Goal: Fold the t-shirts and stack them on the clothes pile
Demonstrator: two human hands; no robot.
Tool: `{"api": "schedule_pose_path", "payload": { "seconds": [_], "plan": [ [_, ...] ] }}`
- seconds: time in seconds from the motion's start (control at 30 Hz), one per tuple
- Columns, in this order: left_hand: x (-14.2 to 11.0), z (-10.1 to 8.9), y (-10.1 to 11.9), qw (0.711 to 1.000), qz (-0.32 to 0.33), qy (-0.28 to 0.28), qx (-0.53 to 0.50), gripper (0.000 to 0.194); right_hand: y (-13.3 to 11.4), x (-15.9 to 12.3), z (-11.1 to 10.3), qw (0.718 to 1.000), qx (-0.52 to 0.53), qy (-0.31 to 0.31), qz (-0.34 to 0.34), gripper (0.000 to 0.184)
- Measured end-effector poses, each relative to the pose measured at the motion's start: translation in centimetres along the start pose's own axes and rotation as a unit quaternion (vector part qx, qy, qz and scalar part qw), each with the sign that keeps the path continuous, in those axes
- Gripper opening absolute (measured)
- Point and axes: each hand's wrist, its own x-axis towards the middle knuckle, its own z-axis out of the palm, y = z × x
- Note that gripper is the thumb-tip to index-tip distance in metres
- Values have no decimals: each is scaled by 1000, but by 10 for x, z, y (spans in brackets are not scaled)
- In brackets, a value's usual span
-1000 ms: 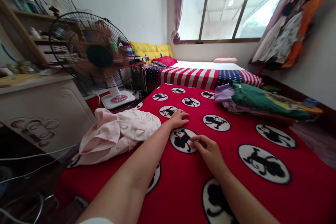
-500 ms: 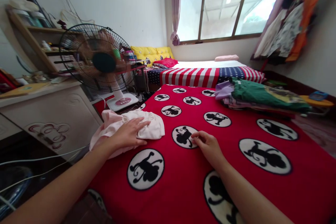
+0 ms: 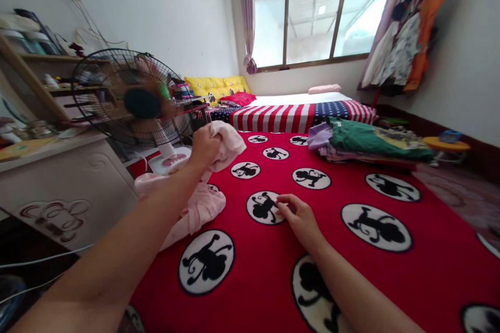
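As the raised left hand [image 3: 205, 146] clenches pink cloth [image 3: 199, 213], the right hand [image 3: 299, 219] rests empty on the red blanket [image 3: 441, 265].

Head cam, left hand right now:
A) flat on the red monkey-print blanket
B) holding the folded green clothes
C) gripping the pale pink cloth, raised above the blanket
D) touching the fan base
C. The left hand is closed on a bunched part of the pale pink cloth, held up above the red monkey-print blanket.
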Motion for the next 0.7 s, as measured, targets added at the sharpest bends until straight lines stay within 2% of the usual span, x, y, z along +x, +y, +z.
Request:
{"api": "schedule_pose_path", "payload": {
  "seconds": [0.07, 0.1, 0.13, 0.2, 0.23, 0.27, 0.3, 0.33, 0.4, 0.47, 0.57, 0.7],
  "plan": [
    [-8, 15, 43, 997, 32, 8, -76, 32, -6, -1, -3, 996, 86, 28, 20, 43],
    [-19, 23, 62, 983, 46, -3, -176, 33, -9, -1, -6, 990, 135, 36, 33, 49],
    [-34, 33, 79, 963, 78, -51, -254, 35, -10, 0, -11, 981, 184, 41, 42, 52],
    [-70, 52, 101, 900, 175, -225, -328, 41, -12, 2, -25, 961, 267, 62, 28, 49],
    [-88, 62, 105, 866, 235, -310, -315, 46, -11, 4, -33, 950, 302, 82, 20, 44],
    [-104, 71, 104, 841, 284, -356, -293, 51, -10, 7, -42, 938, 330, 105, 18, 38],
    [-119, 80, 100, 830, 312, -381, -261, 53, -9, 10, -50, 928, 350, 126, 23, 33],
    [-130, 88, 92, 832, 327, -388, -225, 53, -8, 13, -57, 920, 364, 143, 38, 30],
    [-145, 94, 72, 856, 308, -392, -140, 52, -6, 19, -67, 907, 385, 152, 82, 29],
    [-151, 85, 53, 871, 277, -400, -73, 50, -5, 23, -69, 895, 403, 162, 100, 26],
    [-152, 47, 28, 890, 242, -386, 5, 50, -5, 24, -62, 887, 418, 170, 99, 25],
    [-155, -10, -6, 921, 192, -309, 141, 81, -5, 23, -54, 901, 393, 168, 75, 33]
  ]
}}
